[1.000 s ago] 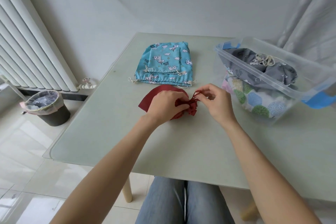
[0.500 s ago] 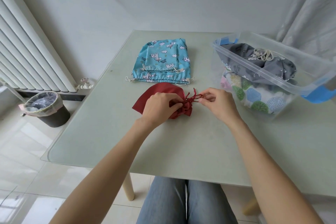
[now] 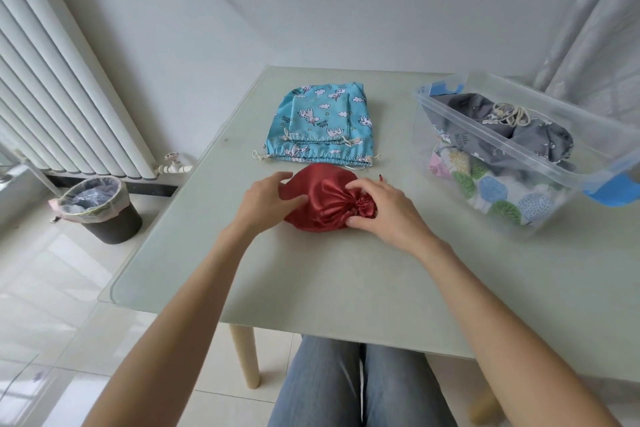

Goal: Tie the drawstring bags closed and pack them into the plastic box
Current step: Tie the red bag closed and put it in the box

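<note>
A red satin drawstring bag (image 3: 323, 196) lies on the table in front of me, its neck gathered tight toward the right. My right hand (image 3: 384, 210) grips that gathered neck, with fingers curled over it and the thumb under. My left hand (image 3: 266, 203) holds the bag's left side between thumb and fingers. Behind it lie two flat blue unicorn-print bags (image 3: 318, 125), the smaller on top of the larger. The clear plastic box (image 3: 540, 180) stands at the right and holds a grey bag (image 3: 540, 139) above a leaf-print bag (image 3: 498, 191).
The pale green glass-topped table (image 3: 346, 274) runs to an edge at the left. On the floor to the left stand a lined waste bin (image 3: 100, 208) and a white radiator (image 3: 52, 80). A curtain (image 3: 595, 28) hangs behind the box.
The knotting of the cord has ended. My right hand moved from pinching the string to gripping the gathered neck, and my left hand slid off the neck to the bag's left side.
</note>
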{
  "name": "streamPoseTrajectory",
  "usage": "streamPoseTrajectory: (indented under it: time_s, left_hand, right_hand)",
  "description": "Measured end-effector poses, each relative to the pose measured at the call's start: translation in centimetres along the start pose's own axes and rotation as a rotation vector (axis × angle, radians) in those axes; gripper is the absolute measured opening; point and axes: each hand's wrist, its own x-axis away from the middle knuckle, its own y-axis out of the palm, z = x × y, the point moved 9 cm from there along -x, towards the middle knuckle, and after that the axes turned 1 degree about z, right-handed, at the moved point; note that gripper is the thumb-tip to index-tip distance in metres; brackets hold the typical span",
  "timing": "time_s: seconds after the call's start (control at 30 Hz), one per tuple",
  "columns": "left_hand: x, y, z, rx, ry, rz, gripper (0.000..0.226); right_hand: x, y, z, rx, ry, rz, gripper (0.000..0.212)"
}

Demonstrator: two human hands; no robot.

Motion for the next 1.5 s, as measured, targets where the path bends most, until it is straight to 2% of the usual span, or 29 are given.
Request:
streamPoseTrajectory:
  time_s: [0.1, 0.23, 0.4, 0.5, 0.63, 0.77, 0.93, 1.0, 1.07, 1.13, 1.17, 1.23, 1.33, 1.4, 1.5]
  left_hand:
    - [1.4, -1.9, 2.7, 0.122, 0.166, 0.152, 0.033]
    - [3.1, -5.2, 8.2, 0.310, 0.397, 0.308, 0.022]
    - [1.7, -6.5, 18.0, 0.387, 0.693, 0.340, 0.024]
    - [0.0, -6.0, 24.2, 0.329, 0.833, 0.350, 0.027]
    - [-3.2, -4.0, 30.5, 0.263, 0.903, 0.343, 0.028]
    - [-6.4, -1.8, 32.8, 0.284, 0.875, 0.299, 0.027]
    - [-8.6, 1.3, 33.4, 0.226, 0.761, 0.152, 0.025]
    - [-9.2, 3.1, 32.9, 0.095, 0.692, 0.105, 0.033]
    - [-9.4, 3.9, 32.4, -0.052, 0.665, 0.138, 0.045]
    - [-8.6, 4.0, 32.7, -0.081, 0.745, 0.155, 0.047]
    - [-8.0, 4.3, 33.2, -0.067, 0.817, 0.113, 0.043]
    - [-6.8, 5.7, 34.2, -0.081, 0.919, -0.044, 0.034]
    - [-6.5, 8.0, 34.1, -0.211, 0.887, -0.243, 0.026]
    - [-6.8, 9.4, 33.7, -0.272, 0.828, -0.350, 0.025]
    - [-7.1, 10.9, 33.7, -0.331, 0.805, -0.416, 0.027]
  right_hand:
    - [0.3, -2.2, -1.0, -0.115, -0.042, 0.127, 0.027]
    - [1.1, -7.9, -2.5, -0.225, -0.130, 0.291, 0.022]
    - [2.5, -18.3, -2.7, -0.006, -0.232, 0.607, 0.022]
    - [1.9, -23.8, -1.2, 0.038, -0.223, 0.708, 0.020]
    - [-0.4, -29.9, 1.7, -0.035, -0.151, 0.782, 0.017]
    - [-2.8, -32.1, 4.3, -0.094, -0.092, 0.792, 0.018]
    - [-2.4, -30.9, 7.1, 0.034, -0.017, 0.682, 0.019]
    - [-1.7, -29.2, 8.3, 0.141, 0.037, 0.505, 0.018]
    - [-0.6, -27.3, 9.6, 0.221, 0.106, 0.252, 0.017]
    - [0.7, -25.8, 10.5, 0.262, 0.138, 0.034, 0.015]
    - [1.2, -25.6, 11.0, 0.306, 0.148, -0.028, 0.016]
    - [1.9, -26.1, 11.8, 0.409, 0.163, -0.035, 0.021]
    - [1.6, -26.6, 10.8, 0.327, 0.058, 0.080, 0.020]
    - [0.8, -25.2, 10.5, 0.234, 0.010, 0.015, 0.031]
    - [-0.6, -22.2, 12.7, 0.343, 0.115, -0.173, 0.051]
